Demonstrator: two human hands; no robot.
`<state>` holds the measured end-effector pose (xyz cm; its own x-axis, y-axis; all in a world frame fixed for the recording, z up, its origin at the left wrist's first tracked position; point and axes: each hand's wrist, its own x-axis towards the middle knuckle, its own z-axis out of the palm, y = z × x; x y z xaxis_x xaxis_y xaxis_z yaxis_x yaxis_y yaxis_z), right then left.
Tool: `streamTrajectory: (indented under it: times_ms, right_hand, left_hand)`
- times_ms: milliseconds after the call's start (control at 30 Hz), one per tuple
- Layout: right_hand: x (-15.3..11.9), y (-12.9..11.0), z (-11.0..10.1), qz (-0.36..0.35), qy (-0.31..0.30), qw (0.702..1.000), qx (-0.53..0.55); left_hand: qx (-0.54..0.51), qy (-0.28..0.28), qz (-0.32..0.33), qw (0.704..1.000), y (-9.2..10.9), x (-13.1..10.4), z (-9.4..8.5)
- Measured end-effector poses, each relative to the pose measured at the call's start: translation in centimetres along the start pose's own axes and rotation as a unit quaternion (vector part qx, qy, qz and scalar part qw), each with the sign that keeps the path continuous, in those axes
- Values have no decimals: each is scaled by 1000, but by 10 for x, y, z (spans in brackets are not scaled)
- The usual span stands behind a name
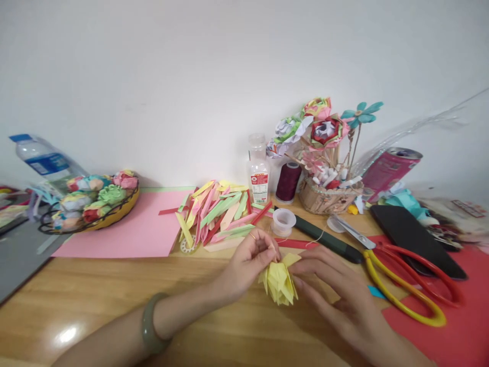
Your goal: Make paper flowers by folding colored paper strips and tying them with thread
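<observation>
A yellow folded-paper flower (pixel 279 284) hangs just above the wooden table, between my two hands. My left hand (pixel 255 257) is closed, its thumb and forefinger pinched at the flower's upper left edge; a thin thread seems to run there, too fine to follow. My right hand (pixel 336 290) has its fingers apart, with fingertips at the flower's right side and near an upper yellow petal. A small white spool (pixel 283 223) stands behind the hands. Beside it lies a pile of folded paper strips (pixel 221 211) in several colours.
Scissors with red and yellow handles (pixel 405 280) and a black phone (pixel 416 242) lie at the right. A flower basket (pixel 330 196), purple thread (pixel 288 182) and a glass bottle (pixel 260 176) stand along the wall. Pink paper (pixel 133 229) and a basket of paper balls (pixel 130 201) are left.
</observation>
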<state>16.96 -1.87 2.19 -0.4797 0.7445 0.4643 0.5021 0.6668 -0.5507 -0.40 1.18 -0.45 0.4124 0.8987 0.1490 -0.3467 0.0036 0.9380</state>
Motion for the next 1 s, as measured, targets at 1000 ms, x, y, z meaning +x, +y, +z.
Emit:
streamTrajectory:
  times_ms: [1000]
  right_hand:
    - [-6,3,4,-67,39,990,-115]
  left_hand:
    - [31,-51,-83,995,10,-9,8]
